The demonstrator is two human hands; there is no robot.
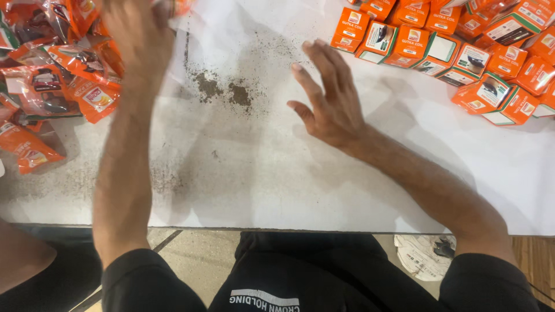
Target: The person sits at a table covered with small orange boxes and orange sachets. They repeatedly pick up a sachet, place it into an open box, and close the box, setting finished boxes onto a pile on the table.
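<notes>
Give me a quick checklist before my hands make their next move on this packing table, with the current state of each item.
1. Right hand free: ok, open, fingers spread, holding nothing.
2. Left hand grip: cannot tell, blurred at the top edge.
3. Orange boxes near the right hand: ok, piled just beyond its fingertips.
4. Orange sachets near the left hand: ok, heaped beside it.
5. White table surface: not ok, dark powder spilled mid-table.
</notes>
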